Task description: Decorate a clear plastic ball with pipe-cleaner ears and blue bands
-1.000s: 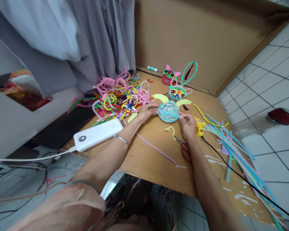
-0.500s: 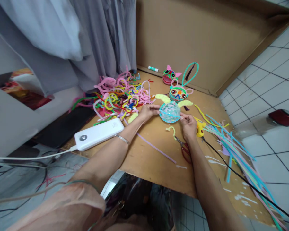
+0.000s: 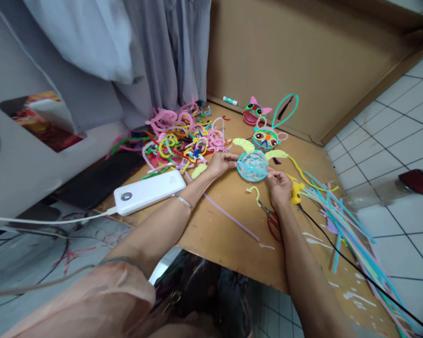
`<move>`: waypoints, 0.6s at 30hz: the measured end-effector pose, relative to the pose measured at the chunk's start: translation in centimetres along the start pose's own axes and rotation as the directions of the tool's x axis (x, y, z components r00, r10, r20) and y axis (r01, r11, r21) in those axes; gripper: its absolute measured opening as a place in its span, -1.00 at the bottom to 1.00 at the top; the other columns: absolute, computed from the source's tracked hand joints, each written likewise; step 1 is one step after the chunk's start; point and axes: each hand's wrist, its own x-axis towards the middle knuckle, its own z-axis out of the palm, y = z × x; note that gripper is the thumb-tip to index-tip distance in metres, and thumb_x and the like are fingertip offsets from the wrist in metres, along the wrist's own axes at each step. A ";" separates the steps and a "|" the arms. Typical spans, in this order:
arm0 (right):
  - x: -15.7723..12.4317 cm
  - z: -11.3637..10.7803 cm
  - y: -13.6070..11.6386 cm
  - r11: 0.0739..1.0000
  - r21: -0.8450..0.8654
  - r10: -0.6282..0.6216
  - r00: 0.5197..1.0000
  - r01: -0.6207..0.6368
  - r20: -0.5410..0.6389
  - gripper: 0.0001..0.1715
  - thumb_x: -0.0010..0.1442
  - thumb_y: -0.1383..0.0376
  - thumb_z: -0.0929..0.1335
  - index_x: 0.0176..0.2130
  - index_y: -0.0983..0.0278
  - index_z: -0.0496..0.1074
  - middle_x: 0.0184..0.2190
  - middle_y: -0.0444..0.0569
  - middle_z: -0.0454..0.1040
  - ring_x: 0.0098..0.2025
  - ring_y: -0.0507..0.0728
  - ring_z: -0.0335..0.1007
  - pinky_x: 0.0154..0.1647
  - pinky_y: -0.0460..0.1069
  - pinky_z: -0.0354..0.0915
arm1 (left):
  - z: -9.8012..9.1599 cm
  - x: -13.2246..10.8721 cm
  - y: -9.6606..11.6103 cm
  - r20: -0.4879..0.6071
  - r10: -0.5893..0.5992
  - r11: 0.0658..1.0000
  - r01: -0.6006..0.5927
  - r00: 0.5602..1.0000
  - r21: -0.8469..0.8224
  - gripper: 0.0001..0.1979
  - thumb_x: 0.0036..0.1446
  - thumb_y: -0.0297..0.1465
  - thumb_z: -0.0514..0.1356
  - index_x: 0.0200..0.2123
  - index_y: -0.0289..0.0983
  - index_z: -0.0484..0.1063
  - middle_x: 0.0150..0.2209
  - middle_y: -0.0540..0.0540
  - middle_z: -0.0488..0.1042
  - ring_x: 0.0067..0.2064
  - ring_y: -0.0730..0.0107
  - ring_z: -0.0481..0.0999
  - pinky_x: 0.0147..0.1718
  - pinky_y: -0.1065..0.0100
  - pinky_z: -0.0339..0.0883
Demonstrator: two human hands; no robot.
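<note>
A clear ball [image 3: 252,166] wrapped in blue pipe cleaner, with two yellow fuzzy ears, rests on the brown board [image 3: 225,230]. My left hand [image 3: 223,163] grips its left side, fingers curled. My right hand [image 3: 279,184] pinches the blue pipe cleaner at the ball's right side. Red-handled scissors [image 3: 272,218] and a small yellow hook-shaped piece [image 3: 254,191] lie just below my right hand. A yellow glue gun [image 3: 296,191] sits right of that hand.
A tangled pile of coloured pipe cleaners [image 3: 181,138] lies at the back left, straight ones [image 3: 341,216] at the right. Two finished animal heads [image 3: 266,136] and a glue stick [image 3: 230,100] sit near the cardboard wall. A white power bank [image 3: 150,191] lies at the left edge.
Both hands and the ball stay together on the board. The view has shifted slightly, so everything sits a little further right and lower.
</note>
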 end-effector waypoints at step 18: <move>-0.5 0.7 -1.4 0.999 0.006 0.039 0.996 -0.039 0.083 -0.87 -0.08 0.22 0.49 -0.46 0.23 0.55 -0.24 -0.02 0.63 -0.13 0.19 0.53 0.03 0.14 0.38 | -0.1 0.0 -0.3 -0.069 -0.019 1.000 0.019 0.997 -0.005 -0.62 -0.43 -0.38 0.52 -0.42 -0.36 0.60 -0.41 -0.12 0.64 -0.25 0.17 0.62 -0.02 0.10 0.47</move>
